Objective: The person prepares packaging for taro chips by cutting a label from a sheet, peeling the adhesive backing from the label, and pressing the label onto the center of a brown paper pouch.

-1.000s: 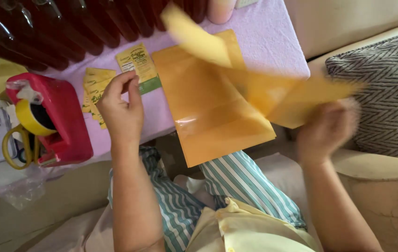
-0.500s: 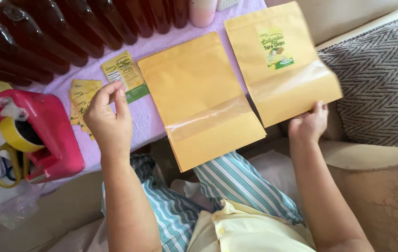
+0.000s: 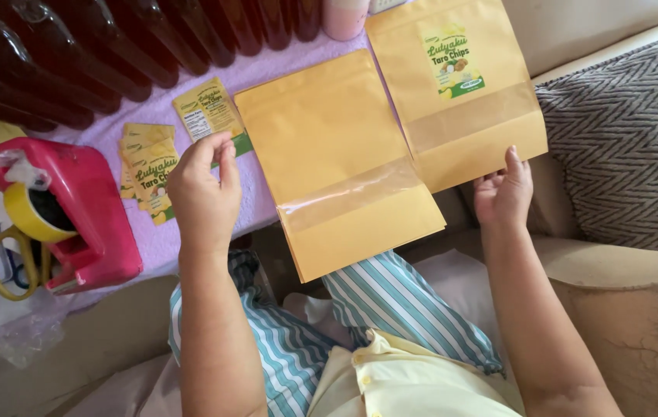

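Two yellow-orange pouches with clear window strips lie on a purple cloth. The plain pouch [image 3: 337, 162] sits in the middle, overhanging the table edge. The labelled pouch [image 3: 460, 93] lies to its right, and my right hand [image 3: 504, 193] grips its lower edge. My left hand [image 3: 204, 193] hovers over the cloth with fingertips pinched at a small yellow label sticker [image 3: 207, 112]; whether it holds the sticker I cannot tell. A stack of more yellow stickers [image 3: 146, 174] lies just left of that hand.
A red tape dispenser [image 3: 82, 216] with yellow tape and yellow-handled scissors [image 3: 5, 262] stands at the left. Dark brown bottles [image 3: 113, 38] line the back of the table. A grey patterned cushion [image 3: 630, 139] lies at the right. My striped trousers are below.
The labelled pouch, blurred in the air a second ago, now lies flat on the cloth right of the plain pouch. My left hand has stayed near the stickers.
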